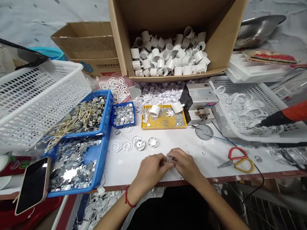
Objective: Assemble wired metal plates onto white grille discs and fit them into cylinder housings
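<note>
Close to the table's front edge, my left hand (152,167) and my right hand (185,164) meet, fingertips pinched together. Between them shows a small grey metal part (169,157), mostly covered by the fingers, so its exact kind cannot be made out. Beyond my hands lie several white plastic spoked rings, among them a ring (116,147) on the left and a round white cap (153,142) nearest my hands. A small metal piece with a wire (117,132) lies behind them.
Blue trays (102,159) of metal plates and wired discs stand left, beside a phone (32,185). Behind are a yellow tray (164,127), a machine (201,92) and a carton (121,41) of white cups. Scissors (236,159) and a white basket (261,139) are right.
</note>
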Demonstrator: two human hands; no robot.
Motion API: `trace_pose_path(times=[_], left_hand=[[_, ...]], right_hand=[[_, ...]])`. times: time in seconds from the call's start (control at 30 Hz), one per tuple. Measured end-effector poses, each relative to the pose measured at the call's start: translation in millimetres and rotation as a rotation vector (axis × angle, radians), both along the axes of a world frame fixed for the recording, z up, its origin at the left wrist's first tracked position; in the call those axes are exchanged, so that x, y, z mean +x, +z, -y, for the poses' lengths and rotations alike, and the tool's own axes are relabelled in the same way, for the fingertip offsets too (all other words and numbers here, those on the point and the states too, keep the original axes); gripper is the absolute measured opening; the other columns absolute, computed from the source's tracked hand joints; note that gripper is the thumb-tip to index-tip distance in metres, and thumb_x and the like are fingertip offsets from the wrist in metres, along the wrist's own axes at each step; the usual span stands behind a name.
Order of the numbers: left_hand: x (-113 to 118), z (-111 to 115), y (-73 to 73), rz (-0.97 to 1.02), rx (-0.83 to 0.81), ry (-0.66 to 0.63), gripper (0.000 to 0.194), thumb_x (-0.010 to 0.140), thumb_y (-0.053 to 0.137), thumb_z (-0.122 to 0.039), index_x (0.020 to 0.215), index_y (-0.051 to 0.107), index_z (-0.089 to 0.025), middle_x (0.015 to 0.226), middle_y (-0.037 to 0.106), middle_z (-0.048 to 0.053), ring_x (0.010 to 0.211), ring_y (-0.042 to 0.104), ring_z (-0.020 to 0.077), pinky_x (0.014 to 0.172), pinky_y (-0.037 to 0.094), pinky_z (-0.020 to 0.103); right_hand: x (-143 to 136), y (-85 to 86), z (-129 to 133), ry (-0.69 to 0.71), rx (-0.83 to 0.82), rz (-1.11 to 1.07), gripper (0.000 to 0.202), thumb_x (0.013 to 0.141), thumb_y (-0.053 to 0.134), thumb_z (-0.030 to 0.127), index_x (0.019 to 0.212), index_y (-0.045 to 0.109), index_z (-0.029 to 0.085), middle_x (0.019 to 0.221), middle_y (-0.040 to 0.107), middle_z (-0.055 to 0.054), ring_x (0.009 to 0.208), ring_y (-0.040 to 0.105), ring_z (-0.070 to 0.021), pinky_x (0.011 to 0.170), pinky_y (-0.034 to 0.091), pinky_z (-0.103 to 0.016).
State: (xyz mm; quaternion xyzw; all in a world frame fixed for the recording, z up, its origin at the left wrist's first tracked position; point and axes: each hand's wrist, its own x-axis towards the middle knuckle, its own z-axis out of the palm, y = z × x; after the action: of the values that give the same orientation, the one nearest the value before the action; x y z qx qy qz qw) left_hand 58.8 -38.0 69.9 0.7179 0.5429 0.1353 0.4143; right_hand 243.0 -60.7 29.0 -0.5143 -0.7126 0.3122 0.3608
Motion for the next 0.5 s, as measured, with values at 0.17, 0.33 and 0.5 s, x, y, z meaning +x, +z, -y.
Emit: trace_pose_path(times=[0.17, 0.33, 0.5], left_hand=[[13.7, 9.8, -9.9, 0.317, -0.264, 0.033, 0.024, 0.086, 0.054, -0.035, 0.068, 0.057, -0.018, 0.061, 0.060, -0.002, 0.060, 0.055, 0.0135, 0.058, 0.040, 0.024], [16.4, 20.4, -14.0, 0.325, -0.140, 0.005, 0.023, 0.089, 0.053, -0.027, 0.073, 0.065, -0.016, 0.066, 0.063, -0.001, 0.063, 0.053, 0.0116, 0.060, 0.038, 0.022], [-2.7, 12.1, -7.0, 0.289, -0.067, -0.094, 0.027, 0.092, 0.053, -0.040, 0.096, 0.072, -0.020, 0.088, 0.073, 0.002, 0.078, 0.064, 0.0172, 0.073, 0.048, 0.026]], right_hand=[[5.6, 10.1, 6.1, -0.023, -0.470, -0.394, 0.027, 0.076, 0.070, 0.028, 0.101, 0.069, 0.021, 0.103, 0.066, -0.005, 0.083, 0.069, -0.0165, 0.079, 0.059, -0.030], [4.8, 13.1, 8.8, -0.143, -0.770, -0.538, 0.045, 0.061, 0.083, 0.040, 0.096, 0.070, 0.016, 0.067, 0.070, -0.002, 0.069, 0.069, -0.0200, 0.071, 0.058, -0.034], [5.8, 5.6, 6.2, -0.230, -0.767, -0.678, 0.041, 0.058, 0.084, 0.042, 0.091, 0.075, 0.019, 0.073, 0.074, -0.003, 0.072, 0.070, -0.0204, 0.074, 0.057, -0.035]])
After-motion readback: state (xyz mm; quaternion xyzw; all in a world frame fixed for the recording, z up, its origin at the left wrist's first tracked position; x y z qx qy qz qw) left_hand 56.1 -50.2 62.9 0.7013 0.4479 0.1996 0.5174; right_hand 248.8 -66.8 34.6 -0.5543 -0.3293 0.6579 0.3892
